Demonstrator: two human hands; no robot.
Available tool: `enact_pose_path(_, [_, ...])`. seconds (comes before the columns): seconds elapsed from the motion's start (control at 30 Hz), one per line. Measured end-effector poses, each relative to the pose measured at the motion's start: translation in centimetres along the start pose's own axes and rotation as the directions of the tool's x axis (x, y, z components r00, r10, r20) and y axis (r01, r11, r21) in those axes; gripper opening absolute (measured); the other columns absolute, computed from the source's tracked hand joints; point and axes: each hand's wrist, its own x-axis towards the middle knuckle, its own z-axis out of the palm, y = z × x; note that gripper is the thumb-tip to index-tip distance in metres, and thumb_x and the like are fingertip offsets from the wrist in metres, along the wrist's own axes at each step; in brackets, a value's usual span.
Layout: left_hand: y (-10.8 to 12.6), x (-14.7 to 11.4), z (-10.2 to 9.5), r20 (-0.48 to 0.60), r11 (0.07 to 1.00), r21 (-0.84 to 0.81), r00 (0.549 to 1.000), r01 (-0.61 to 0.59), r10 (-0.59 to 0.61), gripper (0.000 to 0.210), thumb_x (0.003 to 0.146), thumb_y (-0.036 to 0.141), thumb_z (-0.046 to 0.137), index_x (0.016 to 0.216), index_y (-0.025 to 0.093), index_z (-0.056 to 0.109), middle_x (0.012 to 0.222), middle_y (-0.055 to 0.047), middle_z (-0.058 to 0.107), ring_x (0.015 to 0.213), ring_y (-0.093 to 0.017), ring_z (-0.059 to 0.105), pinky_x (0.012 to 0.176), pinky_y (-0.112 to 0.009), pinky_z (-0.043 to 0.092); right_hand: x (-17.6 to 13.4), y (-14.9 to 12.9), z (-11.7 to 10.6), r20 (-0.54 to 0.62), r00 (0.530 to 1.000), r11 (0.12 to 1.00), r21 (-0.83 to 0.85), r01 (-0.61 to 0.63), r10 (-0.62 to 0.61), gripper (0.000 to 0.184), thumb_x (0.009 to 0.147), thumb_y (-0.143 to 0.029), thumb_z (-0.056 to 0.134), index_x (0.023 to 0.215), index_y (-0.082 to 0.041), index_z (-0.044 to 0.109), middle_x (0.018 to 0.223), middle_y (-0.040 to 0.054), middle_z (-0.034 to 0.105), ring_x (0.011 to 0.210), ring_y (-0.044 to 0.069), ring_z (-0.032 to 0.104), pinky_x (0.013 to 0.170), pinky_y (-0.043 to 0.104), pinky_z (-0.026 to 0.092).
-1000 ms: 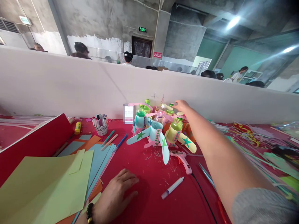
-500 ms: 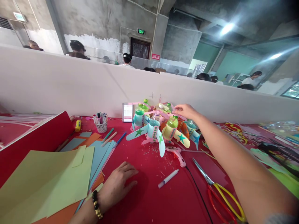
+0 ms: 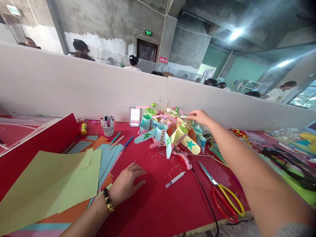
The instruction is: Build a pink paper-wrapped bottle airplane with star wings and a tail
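Note:
My left hand [image 3: 129,182] lies on the red tabletop with fingers stretched out and nothing in it. Reaching to the back of the table, my right hand [image 3: 199,116] has its fingers closed together at the right side of a cluster of plastic-bottle airplanes; what they pinch is hidden. A pale blue bottle airplane [image 3: 161,130] with green stars stands at the front of that cluster. Beside it is a yellow bottle airplane [image 3: 182,129]. Behind my right hand's fingertips, a blue-wrapped bottle airplane [image 3: 198,129] partly shows. Overlapping bottles hide one another.
A pink glue gun [image 3: 184,158], a white marker [image 3: 175,180] and scissors [image 3: 219,189] lie in front. Yellow paper [image 3: 56,181] and blue sheets cover the left side. A pen cup [image 3: 108,130] stands behind them. A white partition [image 3: 98,89] runs across the back.
My right hand stays at the cluster, its fingers slightly further right. The yellow airplane's green cap no longer shows, and a cream oval piece appears by my fingers. The view has shifted slightly.

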Motion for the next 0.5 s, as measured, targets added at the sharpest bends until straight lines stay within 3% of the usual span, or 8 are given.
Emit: enact_pose_path(0.5, [-0.3,0.0,0.2,-0.022,1.000,-0.019,1.000,-0.013,0.013,0.024,0.090,0.032,0.059,0.109,0.023,0.069,0.105,-0.007,0.069,0.100,-0.023,0.060,0.087,-0.038,0.050,-1.1,4.4,-2.6,-0.055,0.979,0.948,0.266,-0.177,0.198,0.038,0.074,-0.055,0.070,0.080,-0.017,0.072,0.060,0.0005,0.060,0.050,0.012,0.052,0.050,0.024,0.042])
